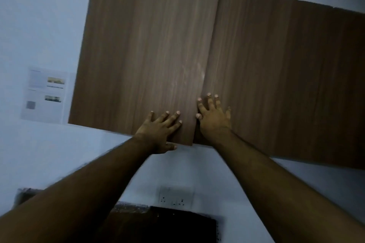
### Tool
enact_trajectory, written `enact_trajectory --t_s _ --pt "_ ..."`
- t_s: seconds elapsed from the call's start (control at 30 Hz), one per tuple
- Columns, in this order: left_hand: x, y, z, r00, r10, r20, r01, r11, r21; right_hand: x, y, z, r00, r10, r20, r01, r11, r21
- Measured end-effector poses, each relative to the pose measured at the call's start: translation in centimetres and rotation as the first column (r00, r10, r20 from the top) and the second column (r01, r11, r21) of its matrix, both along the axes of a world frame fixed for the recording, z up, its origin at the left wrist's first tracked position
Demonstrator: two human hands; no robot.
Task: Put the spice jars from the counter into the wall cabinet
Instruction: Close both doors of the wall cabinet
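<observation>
My left hand (161, 128) lies flat, fingers apart, on the wall cabinet (276, 69) left door (142, 51); right hand (214, 116), at its 3 o'clock, fingers spread, thumb at door's edge.

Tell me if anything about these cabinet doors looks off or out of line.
Yes. The left cabinet door stands proud of the right cabinet door, its edge overlapping the seam, so it looks slightly ajar. The left hand lies flat on it; the right hand is at the seam. No damage shows.
</observation>
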State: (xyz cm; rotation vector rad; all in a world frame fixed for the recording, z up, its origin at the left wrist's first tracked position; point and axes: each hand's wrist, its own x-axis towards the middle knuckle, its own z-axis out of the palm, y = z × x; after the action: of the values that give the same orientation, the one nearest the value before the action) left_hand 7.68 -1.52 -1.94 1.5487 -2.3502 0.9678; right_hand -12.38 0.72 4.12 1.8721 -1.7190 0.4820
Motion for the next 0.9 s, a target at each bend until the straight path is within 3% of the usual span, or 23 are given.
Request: enact_trajectory --t_s 0.23,0.4,0.57,0.77,0.9 --pt "0.4 -5.7 -0.7 0.996 -0.083 -0.011 0.082 0.99 -0.113 0.8 -5.2 -0.9 0.992 -0.062 0.111 0.057 0.997 0.049" --pt "1.8 -8.1 -1.3 0.989 -0.147 -0.014 0.144 0.983 -0.113 0.8 -7.1 -3.0 0.983 -0.06 0.171 0.063 0.998 -0.013" --pt "1.2 -7.3 -1.2 0.991 -0.133 -0.015 0.131 0.987 -0.092 -0.4 -7.0 -4.0 0.992 0.036 0.123 -0.025 0.995 -0.093" --pt "0.9 -6.0 -2.3 0.992 -0.123 -0.022 0.122 0.991 -0.046 -3.3 -4.0 -10.2 0.997 0.01 -0.075 -0.005 0.998 0.069" --pt "1.0 -5.0 -1.0 0.995 -0.102 0.008 0.102 0.995 0.023 -5.6 -2.3 -7.7 0.997 0.043 0.065 -0.047 0.998 0.05"
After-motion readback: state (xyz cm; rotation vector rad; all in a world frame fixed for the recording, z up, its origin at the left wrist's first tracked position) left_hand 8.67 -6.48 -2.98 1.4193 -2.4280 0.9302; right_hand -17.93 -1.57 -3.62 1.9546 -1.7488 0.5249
